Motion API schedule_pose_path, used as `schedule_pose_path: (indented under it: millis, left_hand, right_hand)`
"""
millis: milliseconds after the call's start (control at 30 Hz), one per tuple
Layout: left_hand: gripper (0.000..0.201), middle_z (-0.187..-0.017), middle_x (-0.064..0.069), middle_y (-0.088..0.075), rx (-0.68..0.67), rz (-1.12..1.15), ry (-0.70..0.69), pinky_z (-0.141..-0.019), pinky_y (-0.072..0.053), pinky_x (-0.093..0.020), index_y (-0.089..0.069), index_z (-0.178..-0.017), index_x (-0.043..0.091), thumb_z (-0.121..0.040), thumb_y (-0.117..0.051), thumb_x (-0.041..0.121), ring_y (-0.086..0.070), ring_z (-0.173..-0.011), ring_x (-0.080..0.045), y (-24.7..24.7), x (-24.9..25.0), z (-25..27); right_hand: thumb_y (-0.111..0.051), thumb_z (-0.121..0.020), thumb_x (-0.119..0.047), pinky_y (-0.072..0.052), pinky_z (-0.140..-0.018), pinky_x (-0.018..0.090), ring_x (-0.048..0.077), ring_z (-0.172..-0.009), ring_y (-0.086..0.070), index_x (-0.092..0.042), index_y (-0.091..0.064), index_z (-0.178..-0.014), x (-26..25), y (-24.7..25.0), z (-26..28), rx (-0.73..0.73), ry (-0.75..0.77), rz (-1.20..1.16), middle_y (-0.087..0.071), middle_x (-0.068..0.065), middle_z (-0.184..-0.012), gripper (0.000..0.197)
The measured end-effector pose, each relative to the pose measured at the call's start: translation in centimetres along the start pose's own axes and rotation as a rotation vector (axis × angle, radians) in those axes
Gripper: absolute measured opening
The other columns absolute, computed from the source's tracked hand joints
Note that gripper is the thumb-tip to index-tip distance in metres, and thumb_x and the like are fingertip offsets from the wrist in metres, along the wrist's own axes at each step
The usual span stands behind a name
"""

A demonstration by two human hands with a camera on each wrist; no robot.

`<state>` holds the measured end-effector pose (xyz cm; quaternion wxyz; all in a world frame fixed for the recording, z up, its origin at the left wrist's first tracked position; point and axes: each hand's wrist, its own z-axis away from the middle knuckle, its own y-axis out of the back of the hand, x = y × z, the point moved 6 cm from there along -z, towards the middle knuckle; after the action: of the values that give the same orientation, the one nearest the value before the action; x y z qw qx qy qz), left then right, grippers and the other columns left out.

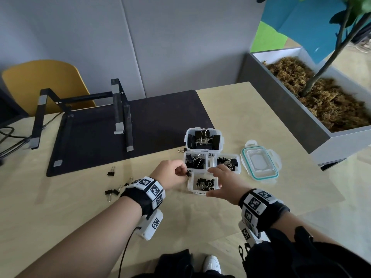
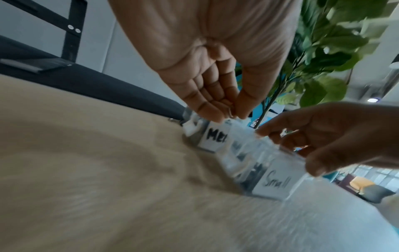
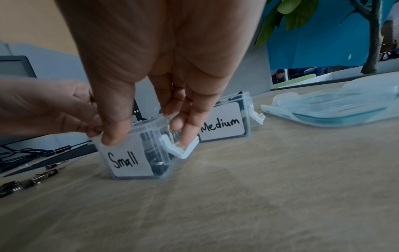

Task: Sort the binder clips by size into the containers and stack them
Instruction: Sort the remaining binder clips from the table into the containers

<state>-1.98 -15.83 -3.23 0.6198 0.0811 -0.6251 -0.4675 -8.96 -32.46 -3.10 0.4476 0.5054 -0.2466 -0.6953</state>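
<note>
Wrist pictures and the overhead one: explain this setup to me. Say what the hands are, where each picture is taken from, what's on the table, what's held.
There is no machine here: a person works with bare hands. One picture comes from a camera on the head, looking down. The other two come from wrist cameras. On the table stand open boxes of black clips, a lid, loose clips and a stand. The right hand grips the box marked Small. The left hand pinches one clip by its rim.

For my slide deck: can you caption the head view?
Left hand pinches a binder clip at the rim of the small-clip box that the right hand grips.
</note>
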Motion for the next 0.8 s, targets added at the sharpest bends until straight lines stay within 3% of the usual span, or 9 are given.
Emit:
schedule_pose_path:
  millis: [133,233,333,433,500,633,800]
  left_hand:
    - [0.012,-0.076,0.007,-0.066,-0.063,0.12,-0.052,-0.073,-0.051,-0.017,-0.066,-0.08,0.02,-0.074,-0.077,0.022,-0.06,-0.07,-0.004,-0.7,2.3,-0.3]
    - [0.009,-0.082,0.005,-0.068,0.123,0.062,-0.026,-0.076,-0.052,-0.024,-0.068,-0.085,0.017,-0.081,-0.069,0.025,-0.063,-0.08,-0.012,0.6,1.5,-1.3]
    - [0.014,-0.097,0.002,-0.066,0.266,-0.054,0.086,-0.077,-0.048,-0.024,-0.066,-0.099,0.015,-0.086,-0.059,0.018,-0.059,-0.086,-0.014,2.0,-0.8,-2.9]
    - [0.037,-0.124,-0.007,-0.055,0.113,-0.192,0.136,-0.092,-0.046,-0.03,-0.056,-0.125,0.013,-0.088,-0.053,0.013,-0.056,-0.109,-0.022,1.1,-2.1,-5.3]
    - [0.042,-0.132,-0.01,-0.05,0.041,-0.265,0.113,-0.099,-0.043,-0.035,-0.053,-0.13,0.014,-0.089,-0.046,0.009,-0.051,-0.117,-0.029,0.5,-1.9,-6.7]
    - [0.036,-0.129,-0.009,-0.054,0.025,-0.337,0.049,-0.093,-0.047,-0.036,-0.063,-0.115,0.013,-0.089,-0.04,0.006,-0.055,-0.111,-0.035,0.0,-1.8,-8.4]
    - [0.03,-0.12,-0.005,-0.058,0.044,-0.399,0.048,-0.075,-0.046,-0.03,-0.069,-0.108,0.017,-0.09,-0.045,0.016,-0.057,-0.104,-0.03,0.3,-2.3,-9.2]
  right_hand:
    - [-0.073,-0.078,-0.04,-0.039,-0.08,0.019,0.003,-0.092,-0.041,-0.018,-0.036,-0.14,0.0,0.0,0.0,-0.001,0.006,-0.009,-0.041,-0.002,-0.131,0.076]
    - [-0.072,-0.078,-0.04,-0.037,-0.078,0.018,0.002,-0.092,-0.041,-0.019,-0.036,-0.141,0.0,0.0,-0.1,-0.004,0.009,-0.012,-0.041,-0.003,-0.131,0.075]
    - [-0.07,-0.079,-0.042,-0.037,-0.079,0.017,0.002,-0.092,-0.041,-0.021,-0.035,-0.141,0.1,-0.1,-0.1,-0.011,0.004,-0.015,-0.04,-0.005,-0.131,0.075]
    - [-0.07,-0.079,-0.043,-0.038,-0.078,0.018,0.002,-0.091,-0.042,-0.022,-0.034,-0.142,0.2,-0.1,-0.2,-0.008,0.001,-0.014,-0.04,-0.006,-0.13,0.076]
    - [-0.069,-0.079,-0.044,-0.042,-0.079,0.019,0.004,-0.091,-0.044,-0.023,-0.033,-0.142,0.2,-0.2,-0.2,-0.012,-0.007,-0.011,-0.04,-0.007,-0.13,0.076]
    - [-0.068,-0.079,-0.047,-0.048,-0.081,0.025,0.012,-0.096,-0.055,-0.024,-0.033,-0.142,0.4,-0.2,-0.2,-0.027,-0.017,0.007,-0.039,-0.007,-0.129,0.075]
    - [-0.068,-0.079,-0.046,-0.043,-0.076,0.021,0.007,-0.09,-0.049,-0.024,-0.033,-0.141,0.4,-0.3,-0.2,-0.033,-0.011,-0.017,-0.038,-0.008,-0.129,0.074]
